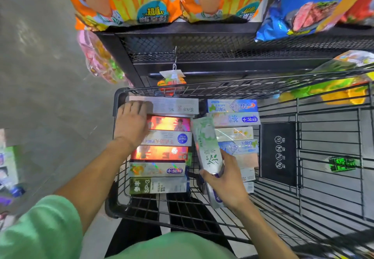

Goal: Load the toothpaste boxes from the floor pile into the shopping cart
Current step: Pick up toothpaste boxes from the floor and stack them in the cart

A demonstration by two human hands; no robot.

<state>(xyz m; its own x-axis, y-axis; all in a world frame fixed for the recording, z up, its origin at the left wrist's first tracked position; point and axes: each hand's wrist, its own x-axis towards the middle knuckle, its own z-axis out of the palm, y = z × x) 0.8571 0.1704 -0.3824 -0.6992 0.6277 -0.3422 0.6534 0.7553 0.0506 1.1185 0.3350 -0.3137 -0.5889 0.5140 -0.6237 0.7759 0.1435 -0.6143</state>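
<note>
Left hand [132, 121] lies flat on the grey cardboard toothpaste box [174, 106] at the black wire cart's [118, 101] far-left corner; right hand [226, 182] grips a pale green toothpaste box [206, 143].

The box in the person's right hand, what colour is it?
The box held by the right hand is pale green and white with leaf patterns, seen in the head view.

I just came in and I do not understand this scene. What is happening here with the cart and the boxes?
A person in a green sleeve is stacking toothpaste boxes in a black shopping cart. The left hand rests flat on a grey box at the far end of the left row. The right hand holds a white-green box upright between the two rows, not yet laid down. More boxes lie on the floor at the left edge.
</note>
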